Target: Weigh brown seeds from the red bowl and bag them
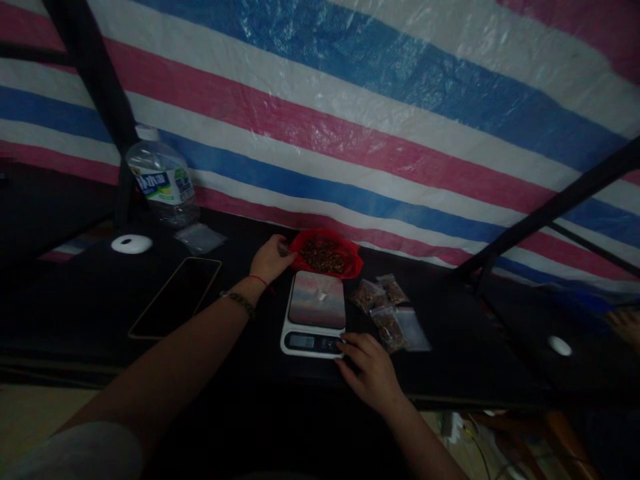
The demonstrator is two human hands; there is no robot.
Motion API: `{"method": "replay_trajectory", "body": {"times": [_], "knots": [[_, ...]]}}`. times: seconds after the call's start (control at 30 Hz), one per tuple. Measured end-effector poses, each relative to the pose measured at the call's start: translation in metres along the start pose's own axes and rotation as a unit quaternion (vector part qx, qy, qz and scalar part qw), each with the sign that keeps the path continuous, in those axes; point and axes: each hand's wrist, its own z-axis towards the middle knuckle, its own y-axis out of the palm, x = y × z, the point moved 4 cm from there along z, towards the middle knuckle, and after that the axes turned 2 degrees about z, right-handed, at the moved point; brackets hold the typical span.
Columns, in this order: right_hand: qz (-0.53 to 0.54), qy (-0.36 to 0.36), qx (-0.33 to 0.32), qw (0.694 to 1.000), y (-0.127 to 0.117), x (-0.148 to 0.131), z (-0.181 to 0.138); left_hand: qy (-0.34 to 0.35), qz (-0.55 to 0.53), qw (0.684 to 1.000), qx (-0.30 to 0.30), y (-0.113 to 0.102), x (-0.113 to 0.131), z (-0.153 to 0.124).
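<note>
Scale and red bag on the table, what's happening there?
A person stands at a dark table. The left hand is at the edge of the red bag of brownish bits, behind the scale. The right hand touches the scale's front corner by the display. Small filled packets lie right of the scale; a phone and a bottle sit left.

Glossy plastic scale [314,313]; crinkled red plastic bag [327,253]; matt black tabletop [100,300].
</note>
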Motion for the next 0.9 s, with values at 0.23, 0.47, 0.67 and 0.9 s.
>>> {"method": "replay_trajectory", "body": {"times": [0.23,0.47,0.67,0.9], "knots": [[0.043,0.033,0.087,0.995,-0.007,0.011,-0.003,-0.024,0.064,0.998,-0.001,-0.005,-0.003,-0.002],[0.071,0.036,0.175,0.981,-0.039,0.024,0.054,-0.013,0.036,0.998,0.049,-0.019,0.006,-0.003],[0.103,-0.013,0.139,0.985,-0.048,0.000,0.157,0.099,-0.042,0.982,0.153,-0.029,0.028,-0.015],[0.048,-0.074,-0.038,0.995,-0.020,-0.023,0.213,0.150,-0.028,0.982,0.113,-0.027,0.043,-0.028]]}}
